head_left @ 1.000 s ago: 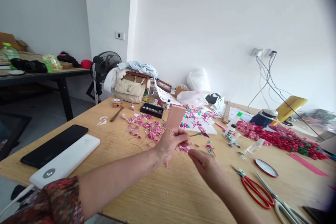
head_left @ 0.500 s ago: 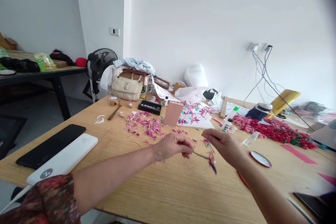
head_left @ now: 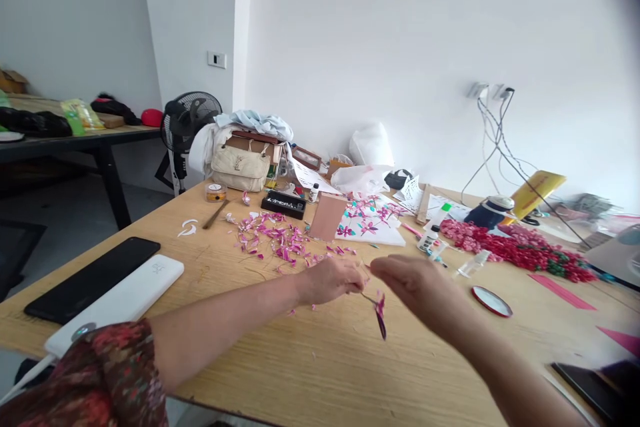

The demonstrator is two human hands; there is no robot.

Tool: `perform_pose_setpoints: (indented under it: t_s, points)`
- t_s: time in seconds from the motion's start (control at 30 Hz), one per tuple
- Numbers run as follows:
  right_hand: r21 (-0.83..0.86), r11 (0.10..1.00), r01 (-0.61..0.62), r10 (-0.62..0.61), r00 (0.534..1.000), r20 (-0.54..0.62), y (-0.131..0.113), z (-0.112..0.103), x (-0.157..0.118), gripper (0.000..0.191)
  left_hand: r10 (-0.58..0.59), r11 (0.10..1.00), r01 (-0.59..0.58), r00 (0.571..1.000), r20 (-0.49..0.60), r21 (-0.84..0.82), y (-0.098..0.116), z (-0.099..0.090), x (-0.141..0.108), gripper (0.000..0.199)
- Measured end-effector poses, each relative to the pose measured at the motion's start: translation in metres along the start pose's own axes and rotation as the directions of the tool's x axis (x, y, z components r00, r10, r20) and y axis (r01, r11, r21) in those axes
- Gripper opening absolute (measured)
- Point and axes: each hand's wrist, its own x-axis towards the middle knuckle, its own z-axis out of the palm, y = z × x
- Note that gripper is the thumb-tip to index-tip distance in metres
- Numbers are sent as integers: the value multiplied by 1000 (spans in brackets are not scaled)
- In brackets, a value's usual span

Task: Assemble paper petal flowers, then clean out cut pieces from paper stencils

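My left hand point(head_left: 331, 280) is closed in a pinch on the thin stem of an artificial flower point(head_left: 381, 310). The flower has pink and dark purple petals and hangs head-down just above the table, below my right hand. My right hand point(head_left: 410, 280) has its fingers pressed together, their tips close to my left fingertips. Whatever it pinches is hidden. Behind my hands, a heap of loose pink petals point(head_left: 277, 237) lies on the wooden table point(head_left: 280, 373). Finished-looking pink and teal flowers point(head_left: 367, 227) rest on white paper further back.
A black phone point(head_left: 95, 277) and white power bank point(head_left: 120, 303) lie at left. To the right are small bottles point(head_left: 429, 239), a red-rimmed round lid point(head_left: 492, 301) and a long bunch of pink and red flowers point(head_left: 520, 247). A black case point(head_left: 283, 204) sits behind the petals.
My right hand has moved left, closer to my left hand. The flower has swung left and now hangs more steeply. The view has shifted slightly.
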Motion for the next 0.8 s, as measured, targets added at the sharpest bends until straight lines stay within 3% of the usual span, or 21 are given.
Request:
perform_pose_setpoints:
  t_s: [0.07, 0.1, 0.2, 0.3, 0.4, 0.57, 0.7, 0.8]
  points:
    - [150, 987, -62, 67, 997, -24, 24, -9, 3, 24, -49, 981, 71, 991, 121, -180, 8, 0, -6, 12]
    - [233, 968, -93, 104, 994, -33, 36, -10, 4, 23, -92, 944, 129, 987, 132, -304, 14, 0, -9, 10]
    - [496, 854, -159, 208, 977, -45, 58, 5, 5, 26, -229, 722, 202, 972, 47, -662, 27, 1, -13, 10]
    - [660, 731, -173, 273, 961, -51, 58, 29, 6, 29, -332, 513, 174, 943, -8, -841, 30, 5, -13, 26]
    - [718, 669, -194, 330, 942, -53, 49, 49, 5, 29, -391, 394, 128, 919, -40, -910, 24, 9, -11, 25]
    - [708, 649, -280, 377, 926, 20, 37, 67, 1, 30, -426, 313, 24, 897, -117, -950, 14, 12, -7, 19]
    - [716, 633, -294, 388, 921, 36, 34, 79, -2, 30, -437, 224, -14, 892, -113, -974, 13, 14, -3, 17]
    - [659, 658, -365, 410, 907, 92, 36, 85, -5, 31, -469, 212, -40, 872, -138, -976, 12, 15, -1, 19]
